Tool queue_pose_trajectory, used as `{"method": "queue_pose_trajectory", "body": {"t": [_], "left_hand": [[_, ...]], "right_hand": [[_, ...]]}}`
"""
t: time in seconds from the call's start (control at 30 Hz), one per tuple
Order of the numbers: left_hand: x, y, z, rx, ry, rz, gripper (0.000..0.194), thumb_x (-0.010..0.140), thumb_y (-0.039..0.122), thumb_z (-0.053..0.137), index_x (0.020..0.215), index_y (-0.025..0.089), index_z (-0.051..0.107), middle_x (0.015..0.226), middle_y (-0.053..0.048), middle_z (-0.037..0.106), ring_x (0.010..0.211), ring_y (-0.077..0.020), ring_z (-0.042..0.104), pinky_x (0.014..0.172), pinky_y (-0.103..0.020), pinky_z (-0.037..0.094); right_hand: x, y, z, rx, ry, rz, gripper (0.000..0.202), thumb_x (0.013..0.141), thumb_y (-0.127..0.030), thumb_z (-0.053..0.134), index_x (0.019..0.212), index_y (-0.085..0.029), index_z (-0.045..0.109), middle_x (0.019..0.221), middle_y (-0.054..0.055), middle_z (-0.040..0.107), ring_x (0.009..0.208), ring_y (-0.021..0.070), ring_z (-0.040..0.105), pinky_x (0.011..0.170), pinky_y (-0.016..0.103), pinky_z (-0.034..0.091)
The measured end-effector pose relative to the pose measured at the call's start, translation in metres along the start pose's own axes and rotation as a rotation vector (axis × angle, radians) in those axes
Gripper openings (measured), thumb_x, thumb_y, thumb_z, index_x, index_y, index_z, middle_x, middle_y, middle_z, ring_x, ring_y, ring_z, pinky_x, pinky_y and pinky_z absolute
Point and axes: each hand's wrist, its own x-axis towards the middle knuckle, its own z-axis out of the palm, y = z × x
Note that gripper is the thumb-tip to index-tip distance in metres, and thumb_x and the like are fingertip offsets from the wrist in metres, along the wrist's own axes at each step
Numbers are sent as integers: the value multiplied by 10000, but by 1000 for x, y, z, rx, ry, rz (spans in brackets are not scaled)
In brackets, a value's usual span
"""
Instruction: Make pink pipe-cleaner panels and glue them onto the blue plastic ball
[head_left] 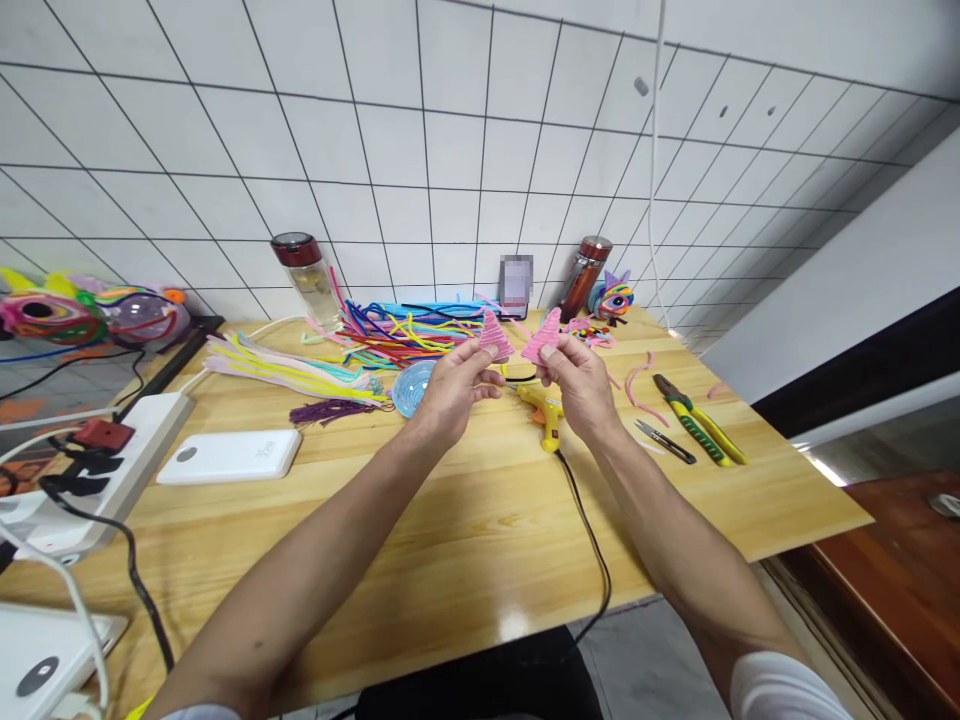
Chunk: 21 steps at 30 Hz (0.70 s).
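Observation:
My left hand (pixel 454 392) pinches a pink triangle made of pipe cleaner (pixel 493 336) between thumb and fingers. A second, similar pink triangle (pixel 543 338) is pinched in my right hand (pixel 585 388). Both are held up above the table, side by side with a small gap between them. Below and behind my hands lies a yellow hot glue gun (pixel 551 425), its black cord running to the table's front edge. A blue dish (pixel 411 388) sits beside my left hand, partly covered by it.
Bundled colourful pipe cleaners (pixel 405 335) lie at the back. Green-yellow pliers (pixel 697 425) and thread snips (pixel 666 441) rest on the right. Two bottles, one clear (pixel 304 275) and one red-brown (pixel 585 275), stand by the wall near a phone (pixel 515 290). A white power bank (pixel 229 457) and power strip (pixel 142 470) are left.

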Motion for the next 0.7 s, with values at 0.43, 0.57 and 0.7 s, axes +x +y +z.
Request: {"method": "queue_pose_trajectory", "body": {"t": [0.43, 0.57, 0.7], "left_hand": [[0, -5, -2, -109, -14, -60, 309, 754, 253, 922, 941, 156, 696, 915, -17, 754, 626, -85, 665, 580, -217, 501], [0, -13, -1, -145, -31, -87, 351, 741, 278, 957, 957, 156, 708, 936, -19, 756, 655, -91, 663, 605, -229, 503], [1, -21, 0, -166, -34, -134, 387, 728, 288, 982, 959, 159, 700, 931, -23, 762, 660, -87, 647, 617, -228, 488]], "right_hand": [[0, 1, -2, -74, 71, -55, 311, 881, -522, 788, 819, -236, 682, 680, -43, 592, 609, 129, 482, 633, 296, 394], [1, 4, -1, -56, 108, -48, 310, 868, -526, 795, 839, -236, 692, 686, -40, 602, 609, 132, 485, 625, 296, 394], [1, 6, 2, -44, 112, -19, 358, 837, -561, 819, 814, -236, 668, 669, -42, 598, 601, 131, 487, 613, 293, 397]]}}
